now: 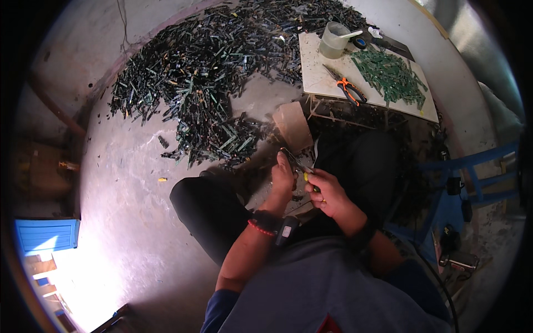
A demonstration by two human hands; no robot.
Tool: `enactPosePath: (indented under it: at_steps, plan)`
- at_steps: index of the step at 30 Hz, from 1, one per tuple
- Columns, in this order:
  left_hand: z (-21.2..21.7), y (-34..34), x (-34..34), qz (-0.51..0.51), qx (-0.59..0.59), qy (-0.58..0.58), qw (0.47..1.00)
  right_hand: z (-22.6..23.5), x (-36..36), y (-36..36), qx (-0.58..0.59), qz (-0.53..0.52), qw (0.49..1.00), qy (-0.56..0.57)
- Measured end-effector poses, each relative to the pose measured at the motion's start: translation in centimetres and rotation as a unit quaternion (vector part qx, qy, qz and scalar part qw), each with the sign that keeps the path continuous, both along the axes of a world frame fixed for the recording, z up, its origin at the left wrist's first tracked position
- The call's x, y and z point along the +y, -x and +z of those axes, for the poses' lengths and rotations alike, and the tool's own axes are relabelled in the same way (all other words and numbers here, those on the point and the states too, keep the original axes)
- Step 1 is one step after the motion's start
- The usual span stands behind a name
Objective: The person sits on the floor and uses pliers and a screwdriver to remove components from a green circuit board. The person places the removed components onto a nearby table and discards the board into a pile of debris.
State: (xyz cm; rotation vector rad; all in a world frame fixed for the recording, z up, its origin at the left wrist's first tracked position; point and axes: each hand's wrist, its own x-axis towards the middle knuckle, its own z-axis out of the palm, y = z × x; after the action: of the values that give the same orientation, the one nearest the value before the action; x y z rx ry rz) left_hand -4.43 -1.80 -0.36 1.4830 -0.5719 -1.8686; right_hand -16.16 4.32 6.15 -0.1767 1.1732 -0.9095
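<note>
In front of my lap, my left hand is closed around a small dark strip-like piece, its thumb pointing up. Beside it, my right hand grips a hand tool with a yellow-and-black handle. The tool's metal end reaches toward the dark piece; whether it is pliers or a screwdriver I cannot make out. Just beyond my hands stands a brown cardboard piece. Past it on the floor spreads a large heap of dark and green strips.
A low white-topped table at the far right holds orange-and-black pliers, a heap of green circuit-board strips and a cloudy cup. A blue chair stands at right. A yellow bit lies on the floor.
</note>
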Motion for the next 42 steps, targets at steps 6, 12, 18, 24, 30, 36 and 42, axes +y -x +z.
enactPosePath:
  at_steps: [6, 12, 18, 24, 30, 36, 42]
  plan:
    - [-0.5, -0.2, -0.5, -0.006, 0.039, -0.057, 0.998, -0.8, -1.2, 2.8, -0.116, 0.020, 0.992, -0.048]
    - [-0.6, -0.2, -0.3, 0.008, 0.051, -0.066, 0.996, -0.3, -1.6, 2.8, 0.018, 0.061, 0.998, 0.011]
    - [-0.4, -0.3, -0.6, -0.001, 0.070, -0.062, 0.996, -2.9, -0.6, 0.7, 0.457, 0.136, 0.824, 0.306]
    - [0.6, -1.0, -0.4, -0.011, 0.132, -0.051, 0.990, -1.1, -0.9, 1.4, 0.095, 0.045, 0.992, 0.075]
    - [1.2, -1.2, 0.2, -0.033, 0.143, -0.037, 0.988, 0.4, 0.1, 1.5, -0.074, 0.035, 0.996, 0.046]
    - [1.4, -1.2, 0.1, -0.018, 0.161, -0.030, 0.986, -1.4, -0.2, 0.5, 0.234, 0.088, 0.946, 0.209]
    - [0.4, -1.4, -0.7, -0.032, 0.199, -0.088, 0.976, -1.8, -0.3, -0.5, 0.576, 0.149, 0.723, 0.351]
